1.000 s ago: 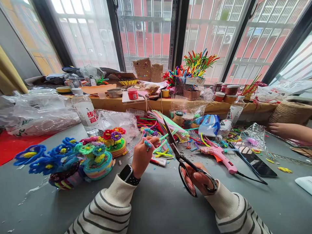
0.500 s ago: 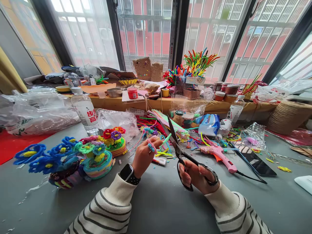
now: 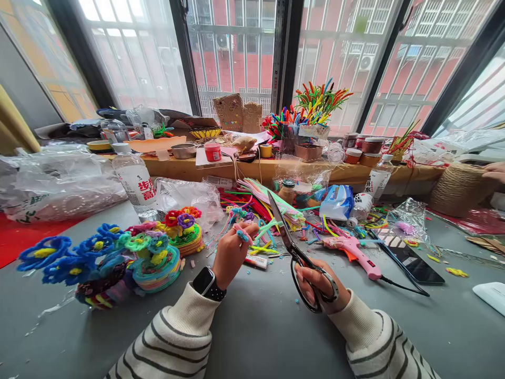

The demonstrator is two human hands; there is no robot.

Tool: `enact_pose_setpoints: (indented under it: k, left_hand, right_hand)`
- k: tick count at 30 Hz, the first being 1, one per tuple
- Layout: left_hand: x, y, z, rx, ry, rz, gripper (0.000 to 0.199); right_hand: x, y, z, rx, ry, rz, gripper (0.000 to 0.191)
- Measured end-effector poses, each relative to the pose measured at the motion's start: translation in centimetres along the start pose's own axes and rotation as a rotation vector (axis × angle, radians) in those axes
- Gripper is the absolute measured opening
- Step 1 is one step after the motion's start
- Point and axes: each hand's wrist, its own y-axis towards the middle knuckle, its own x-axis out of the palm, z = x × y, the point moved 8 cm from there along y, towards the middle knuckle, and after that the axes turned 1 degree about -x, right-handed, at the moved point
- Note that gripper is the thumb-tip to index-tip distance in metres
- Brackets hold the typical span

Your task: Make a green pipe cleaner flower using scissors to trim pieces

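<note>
My left hand (image 3: 232, 253), with a watch at its wrist, is closed on a small pink and blue pipe cleaner piece (image 3: 242, 233). A light green pipe cleaner (image 3: 269, 227) reaches from the fingertips toward the scissors. In my right hand (image 3: 321, 287) is a pair of black scissors (image 3: 290, 245), fingers through the handles, blades together and pointing up and away. The green tip meets or lies just behind the blades; I cannot tell which. Left of my left hand stand fuzzy flower pots, one with blue flowers (image 3: 74, 271) and a pastel one (image 3: 158, 271).
A pink glue gun (image 3: 353, 252) and a phone (image 3: 410, 258) lie to the right. Loose pipe cleaners (image 3: 272, 205) are heaped beyond my hands. Water bottles (image 3: 136, 179) stand behind. Another person's hand (image 3: 495, 172) is at the twine spool (image 3: 453, 189), far right.
The scissor blades have come together, and their handles have closed up in my right hand. My left hand stays nearly in place. Another person's hand has appeared at the right edge.
</note>
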Motion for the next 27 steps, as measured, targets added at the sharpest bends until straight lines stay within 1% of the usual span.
enact_pose_setpoints:
  k: [3, 5, 7, 10, 12, 15, 17, 19, 20, 23, 25, 27]
  left_hand:
    - [-0.1, 0.0, -0.6, -0.024, 0.043, 0.033, 0.027]
    - [-0.3, 0.0, -0.7, -0.028, 0.097, 0.066, 0.025]
    - [-0.6, 0.1, -0.8, -0.039, 0.142, 0.1, 0.021]
    - [-1.1, 0.2, -1.2, -0.091, 0.162, 0.154, 0.014]
    - [-1.4, 0.2, -1.6, -0.125, 0.155, 0.175, 0.013]
    - [-1.4, 0.2, -1.9, -0.151, 0.14, 0.173, 0.014]
    - [-1.3, 0.2, -1.9, -0.153, 0.132, 0.17, 0.016]
    - [-1.3, 0.2, -1.8, -0.15, 0.135, 0.174, 0.018]
    - [-1.3, 0.2, -1.8, -0.148, 0.142, 0.174, 0.018]
    - [-1.1, 0.1, -1.8, -0.139, 0.161, 0.155, 0.018]
    - [-0.9, 0.1, -1.8, -0.124, 0.16, 0.135, 0.019]
    - [-0.7, 0.2, -1.7, -0.112, 0.155, 0.118, 0.021]
  right_hand:
    - [0.1, 0.0, -0.9, -0.046, -0.047, -0.02, 0.035]
    - [-0.3, -0.2, -1.7, -0.068, -0.121, 0.001, 0.035]
    - [-1.1, -0.5, -2.4, -0.065, -0.264, 0.037, 0.032]
    - [-2.7, -1.5, -3.4, -0.066, -0.547, 0.075, 0.025]
    - [-3.9, -2.6, -4.1, -0.081, -0.758, 0.099, 0.022]
    - [-6.3, -4.9, -4.7, -0.068, -1.039, 0.132, 0.02]
    - [-8.1, -6.5, -4.8, -0.036, -1.238, 0.125, 0.02]
    - [-10.3, -8.2, -4.9, -0.022, -1.366, 0.157, 0.024]
    - [-11.4, -9.0, -4.9, -0.025, -1.402, 0.165, 0.026]
    - [-13.9, -10.8, -4.2, -0.013, -1.478, 0.129, 0.029]
    - [-14.8, -11.5, -3.7, 0.028, -1.517, 0.079, 0.029]
    - [-15.2, -11.6, -3.6, 0.084, -1.522, 0.043, 0.028]
